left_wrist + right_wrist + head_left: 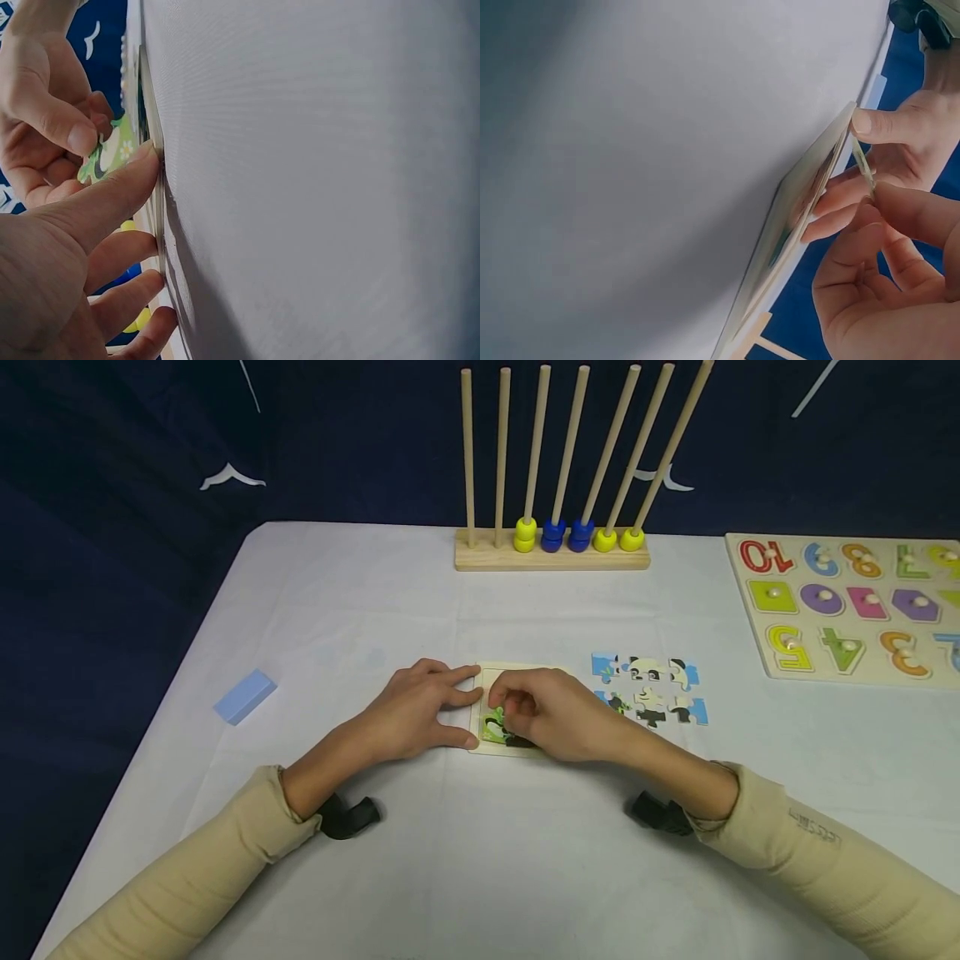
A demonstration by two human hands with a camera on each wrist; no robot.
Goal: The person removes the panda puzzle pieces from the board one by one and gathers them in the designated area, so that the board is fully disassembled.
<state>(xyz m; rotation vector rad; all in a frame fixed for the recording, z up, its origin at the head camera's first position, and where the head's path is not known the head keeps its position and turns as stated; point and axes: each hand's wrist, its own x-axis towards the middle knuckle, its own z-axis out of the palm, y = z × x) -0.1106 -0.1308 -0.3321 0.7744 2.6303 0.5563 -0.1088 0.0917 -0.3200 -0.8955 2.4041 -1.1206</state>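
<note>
My right hand (562,714) pinches a green jigsaw puzzle piece (114,154) between thumb and fingertips. The piece is tilted up, with one end low over the shallow wooden puzzle tray (489,677). From the right wrist view the piece (863,163) shows edge-on. My left hand (416,710) has its fingers spread, with thumb and fingertips resting along the tray's left edge. Much of the tray's inside is hidden behind my right hand. Several panda puzzle pieces (647,670) lie spaced in rows just right of the tray, partly covered by my right forearm.
At the back stands a wooden peg rack (480,558) with yellow and blue beads on some rods. A board of numbers and shapes (757,647) lies at the right. To the left lies a light blue block (245,697). Black straps show at my wrists.
</note>
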